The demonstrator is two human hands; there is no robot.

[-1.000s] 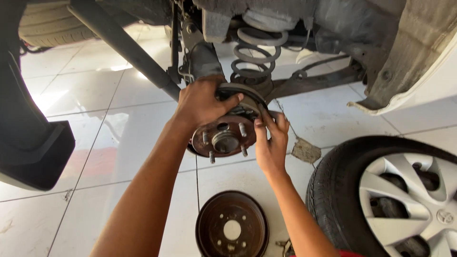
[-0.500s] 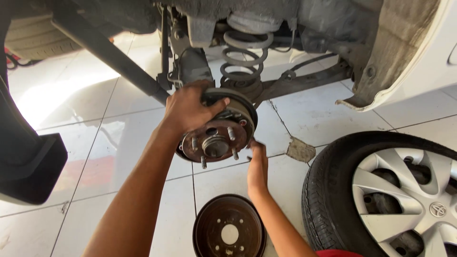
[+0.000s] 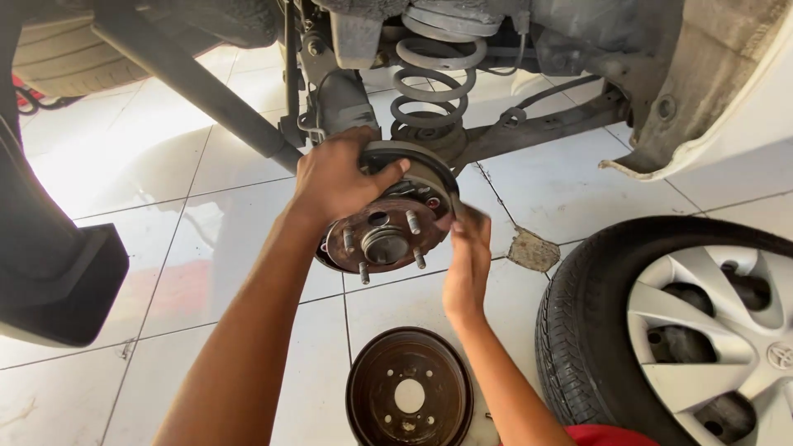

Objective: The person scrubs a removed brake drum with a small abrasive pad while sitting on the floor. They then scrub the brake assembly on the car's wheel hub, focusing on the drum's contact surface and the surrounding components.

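The wheel hub [image 3: 384, 235] hangs under the raised car, left hand [image 3: 334, 177] clenched over its brake shoe [image 3: 421, 169], right hand [image 3: 467, 260] loosely touching its lower edge, where a slipping shoe or spring could, I judge, pinch those fingers.

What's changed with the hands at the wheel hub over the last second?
The right hand let go of the hub's right edge, dipped below it, and has come back up beside the brake shoe. The left hand stays gripping the top of the hub. The brake drum and wheel stay on the floor.
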